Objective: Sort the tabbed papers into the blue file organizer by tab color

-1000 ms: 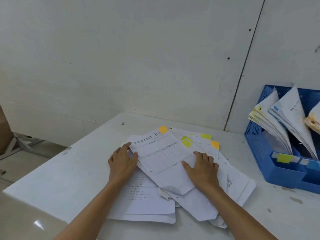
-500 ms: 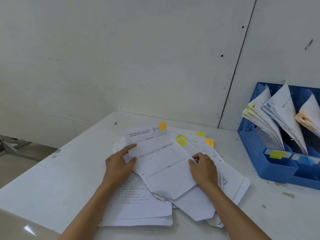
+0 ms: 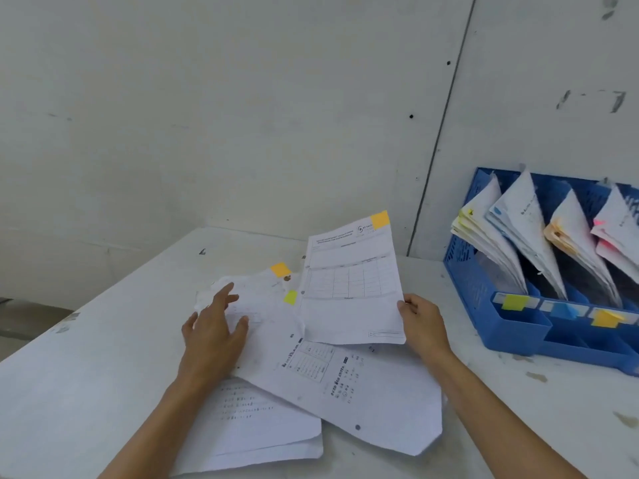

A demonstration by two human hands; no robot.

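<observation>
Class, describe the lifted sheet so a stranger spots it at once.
On the table, left of the blue file organizer, lies a paper pile. The right hand holds one sheet above it. Only it is raised, showing a printed grid and an orange corner tab.

White, scuffed, flat-topped table (image 3: 103,357) against a pale grey panel wall (image 3: 242,115). Behind the table, right of centre, a thin dark vertical seam (image 3: 442,126), with small black holes (image 3: 411,116) just left of it. Left of the table, beyond its edge, a strip of dull floor (image 3: 27,323). Soft, even light.
</observation>
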